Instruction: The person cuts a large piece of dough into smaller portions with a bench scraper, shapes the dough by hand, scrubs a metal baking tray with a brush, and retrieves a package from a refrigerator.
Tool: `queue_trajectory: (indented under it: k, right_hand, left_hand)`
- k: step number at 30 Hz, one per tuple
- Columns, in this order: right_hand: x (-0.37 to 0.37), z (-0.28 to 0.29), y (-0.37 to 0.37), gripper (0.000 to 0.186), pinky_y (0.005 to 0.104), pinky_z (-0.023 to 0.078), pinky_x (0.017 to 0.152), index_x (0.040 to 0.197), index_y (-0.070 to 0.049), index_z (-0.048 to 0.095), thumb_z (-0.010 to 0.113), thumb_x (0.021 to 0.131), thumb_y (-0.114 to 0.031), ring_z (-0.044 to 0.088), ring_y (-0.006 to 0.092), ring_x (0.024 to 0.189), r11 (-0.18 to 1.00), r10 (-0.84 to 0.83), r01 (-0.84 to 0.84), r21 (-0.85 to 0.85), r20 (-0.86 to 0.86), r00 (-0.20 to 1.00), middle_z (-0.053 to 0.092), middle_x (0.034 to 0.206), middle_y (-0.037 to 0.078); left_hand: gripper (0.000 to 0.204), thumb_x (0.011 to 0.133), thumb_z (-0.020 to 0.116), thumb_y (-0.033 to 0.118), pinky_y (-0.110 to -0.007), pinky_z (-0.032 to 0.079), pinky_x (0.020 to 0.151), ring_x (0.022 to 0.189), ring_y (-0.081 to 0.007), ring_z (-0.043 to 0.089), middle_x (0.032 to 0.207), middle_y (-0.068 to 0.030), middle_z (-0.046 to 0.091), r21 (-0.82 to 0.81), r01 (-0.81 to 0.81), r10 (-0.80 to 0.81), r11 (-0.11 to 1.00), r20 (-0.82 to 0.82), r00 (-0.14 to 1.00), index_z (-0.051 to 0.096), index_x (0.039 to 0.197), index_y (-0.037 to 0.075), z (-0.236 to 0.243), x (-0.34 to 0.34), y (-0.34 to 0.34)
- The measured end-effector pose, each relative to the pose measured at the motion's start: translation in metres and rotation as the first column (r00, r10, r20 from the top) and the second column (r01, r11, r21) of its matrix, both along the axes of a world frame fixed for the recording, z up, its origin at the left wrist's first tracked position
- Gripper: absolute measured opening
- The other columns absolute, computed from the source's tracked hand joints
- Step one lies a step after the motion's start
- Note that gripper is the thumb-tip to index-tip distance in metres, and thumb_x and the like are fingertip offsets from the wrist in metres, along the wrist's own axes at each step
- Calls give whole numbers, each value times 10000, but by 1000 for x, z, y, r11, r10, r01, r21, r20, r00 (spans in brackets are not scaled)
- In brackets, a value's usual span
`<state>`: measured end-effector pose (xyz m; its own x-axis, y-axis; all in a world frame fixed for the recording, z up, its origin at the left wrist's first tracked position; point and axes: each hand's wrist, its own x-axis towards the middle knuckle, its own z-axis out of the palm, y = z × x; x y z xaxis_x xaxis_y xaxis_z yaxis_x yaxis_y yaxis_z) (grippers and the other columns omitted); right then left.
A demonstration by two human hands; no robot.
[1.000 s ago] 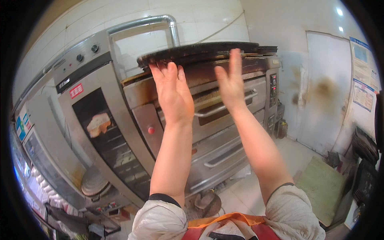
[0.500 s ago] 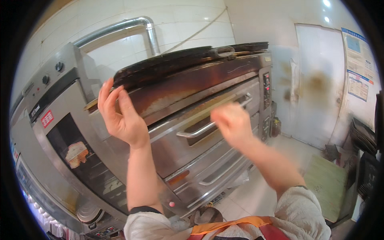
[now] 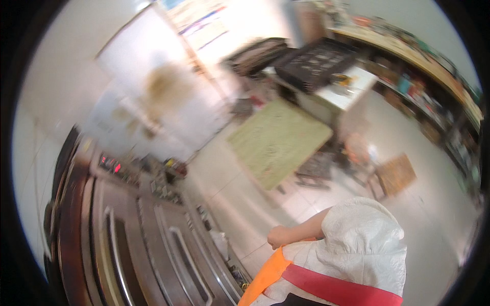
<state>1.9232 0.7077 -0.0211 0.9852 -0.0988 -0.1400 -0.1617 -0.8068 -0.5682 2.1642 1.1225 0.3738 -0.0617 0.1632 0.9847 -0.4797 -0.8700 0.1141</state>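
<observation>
My right hand [image 3: 278,235] hangs low in front of my apron [image 3: 265,278], its fingers curled; whether anything is inside them is hidden. My left hand is out of view. The steel deck oven [image 3: 127,234] stands at my left, with long bar handles and control panels lit by red lights. A dark edge of trays [image 3: 64,168] runs along its top, away from my visible hand. A pale green board [image 3: 280,143] lies low beyond that hand, on a support mostly hidden beneath it.
A stained white door [image 3: 143,92] is at the back left. Black stacked trays [image 3: 314,64] rest on a white-topped unit [image 3: 352,92]. A wooden workbench [image 3: 418,56] with cluttered shelves runs along the right. A small wooden stool [image 3: 395,173] stands on the tiled floor [image 3: 224,194].
My view has swung sharply right and downward, away from the oven front. Both hands have left the upper trays and oven front; my left is out of view, my right hangs low.
</observation>
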Motion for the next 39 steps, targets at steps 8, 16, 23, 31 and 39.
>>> queue_trajectory:
  k: [8, 16, 23, 31, 39]
  right_hand:
    - [-183, 31, 0, 241, 400, 536, 703, 823, -106, 741, 630, 809, -319, 682, 274, 736, 588, -720, 739, 328, -202, 663, 712, 756, 76]
    - [-323, 54, 24, 323, 318, 549, 751, 1098, -115, 717, 742, 830, -293, 688, 187, 768, 424, -903, 685, 592, 339, 265, 719, 898, 72]
    - [-462, 99, -28, 269, 368, 548, 640, 1034, -87, 693, 746, 793, -196, 681, 288, 682, 371, -907, 808, 459, 367, 208, 686, 802, 146]
    - [-546, 92, 21, 137, 402, 526, 599, 934, -62, 685, 697, 819, -135, 652, 322, 671, 29, -927, 933, 358, 358, -109, 668, 756, 143]
    - [-713, 51, 123, 116, 359, 524, 578, 783, -48, 726, 691, 817, -153, 627, 282, 573, -747, -594, 618, 244, 171, -786, 678, 671, 101]
  left_hand:
    - [343, 735, 572, -25, -304, 513, 649, 721, -190, 616, 1044, -109, 586, -525, 726, -241, 444, -851, -467, 550, 1076, 9, -318, -105, -265]
    - [627, 824, 606, -38, -327, 543, 824, 960, -229, 670, 1241, -154, 570, -962, 266, 508, 68, -196, -839, 330, 1387, -12, -308, -359, -409]
    - [712, 873, 685, 81, -345, 511, 917, 1074, -220, 620, 1242, -128, 587, -907, 188, 830, 378, 241, -503, 281, 1452, -8, -322, -518, -512]
    - [693, 879, 688, 125, -342, 393, 1061, 1226, -201, 532, 1429, -143, 467, -900, 357, 940, 248, 313, 137, 321, 1456, 13, -349, -642, -570]
    - [207, 875, 677, 198, -281, 496, 645, 689, -161, 638, 796, -56, 684, -771, 606, 894, -195, -394, -213, 686, 950, 5, -500, -730, -695]
